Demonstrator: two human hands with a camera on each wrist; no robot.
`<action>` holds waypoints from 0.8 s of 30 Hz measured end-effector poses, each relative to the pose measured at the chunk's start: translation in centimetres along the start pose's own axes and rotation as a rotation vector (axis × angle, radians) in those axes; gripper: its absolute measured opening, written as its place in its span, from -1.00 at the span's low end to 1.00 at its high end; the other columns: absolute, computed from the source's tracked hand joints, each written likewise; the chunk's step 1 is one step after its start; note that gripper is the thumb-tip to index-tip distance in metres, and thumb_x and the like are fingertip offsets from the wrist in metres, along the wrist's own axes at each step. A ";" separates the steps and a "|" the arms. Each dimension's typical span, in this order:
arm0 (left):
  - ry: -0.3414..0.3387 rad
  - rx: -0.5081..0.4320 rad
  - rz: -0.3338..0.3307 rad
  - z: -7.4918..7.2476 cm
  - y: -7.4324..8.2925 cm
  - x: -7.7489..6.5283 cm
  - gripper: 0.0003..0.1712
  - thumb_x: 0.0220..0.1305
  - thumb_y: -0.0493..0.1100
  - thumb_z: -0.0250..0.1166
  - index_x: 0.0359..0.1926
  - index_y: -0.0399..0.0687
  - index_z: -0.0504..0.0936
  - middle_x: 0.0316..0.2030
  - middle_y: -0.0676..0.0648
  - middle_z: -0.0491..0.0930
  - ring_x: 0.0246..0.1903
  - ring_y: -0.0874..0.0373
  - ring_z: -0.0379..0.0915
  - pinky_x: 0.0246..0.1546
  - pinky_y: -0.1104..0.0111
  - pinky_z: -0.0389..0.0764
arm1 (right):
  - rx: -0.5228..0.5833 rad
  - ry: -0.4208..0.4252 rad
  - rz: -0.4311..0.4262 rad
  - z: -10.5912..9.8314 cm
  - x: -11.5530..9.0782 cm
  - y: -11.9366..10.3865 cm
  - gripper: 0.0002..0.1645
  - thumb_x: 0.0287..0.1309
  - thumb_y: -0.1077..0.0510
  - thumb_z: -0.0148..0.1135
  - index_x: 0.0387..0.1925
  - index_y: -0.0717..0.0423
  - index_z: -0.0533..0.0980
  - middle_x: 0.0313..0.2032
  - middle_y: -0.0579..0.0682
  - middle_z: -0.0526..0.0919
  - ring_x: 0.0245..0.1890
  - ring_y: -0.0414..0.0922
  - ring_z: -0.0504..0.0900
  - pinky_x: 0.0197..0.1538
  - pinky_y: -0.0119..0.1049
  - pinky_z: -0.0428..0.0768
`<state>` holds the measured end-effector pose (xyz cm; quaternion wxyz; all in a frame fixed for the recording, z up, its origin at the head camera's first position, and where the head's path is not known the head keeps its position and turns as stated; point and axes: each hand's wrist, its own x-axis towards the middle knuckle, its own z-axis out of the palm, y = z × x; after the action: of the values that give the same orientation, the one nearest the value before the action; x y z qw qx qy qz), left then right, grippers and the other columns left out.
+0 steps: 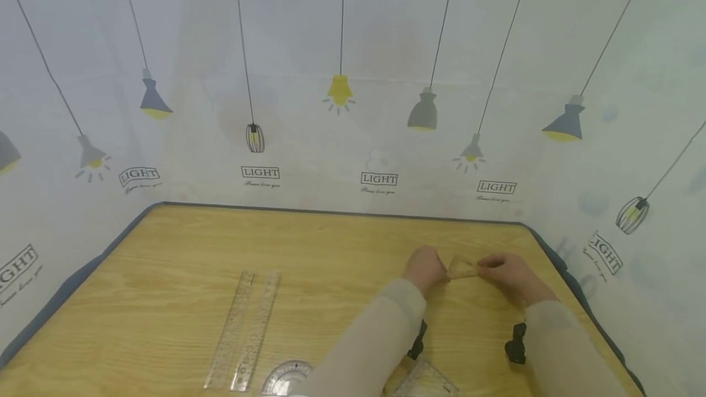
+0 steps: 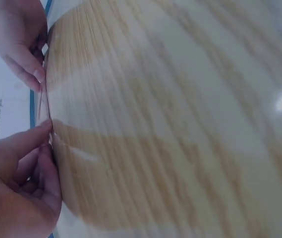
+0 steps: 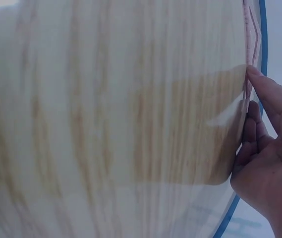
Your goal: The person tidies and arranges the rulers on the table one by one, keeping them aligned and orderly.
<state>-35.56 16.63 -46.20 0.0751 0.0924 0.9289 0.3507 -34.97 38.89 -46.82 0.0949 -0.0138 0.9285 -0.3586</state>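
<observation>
A small clear set square (image 1: 462, 268) is held between both hands over the right part of the table, close to its surface. My left hand (image 1: 426, 268) pinches one corner between thumb and fingers. The opposite corner is pinched by my right hand (image 1: 510, 273). Seen nearly edge-on in the left wrist view, the set square (image 2: 44, 101) spans the space between the fingertips. In the right wrist view, red markings show along the set square (image 3: 251, 39), with the right thumb and fingers at its lower end.
Two clear rulers (image 1: 228, 332) lie side by side left of centre. A clear protractor (image 1: 287, 377) and another clear set square (image 1: 426, 380) lie near the front, partly hidden by the left sleeve or cut by the frame. Walls printed with lamps border the wooden table (image 1: 331, 262).
</observation>
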 end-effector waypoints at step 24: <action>-0.022 -0.036 0.022 -0.3 -1.0 0.1 -0.91 -0.01 -0.19 0.53 -0.49 -0.04 0.76 -0.48 0.09 0.68 -0.37 0.24 0.55 -0.18 0.43 0.57 | -0.066 -0.017 -0.088 -1.2 -1.5 -1.5 -0.70 0.09 0.10 0.41 -0.23 0.23 0.57 -0.22 0.05 0.63 -0.22 -0.03 0.51 -0.18 -0.15 0.49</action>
<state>-35.86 15.70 -46.63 0.0829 0.1052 0.9204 0.3673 -33.78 38.70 -44.75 0.0861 -0.0608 0.9375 -0.3317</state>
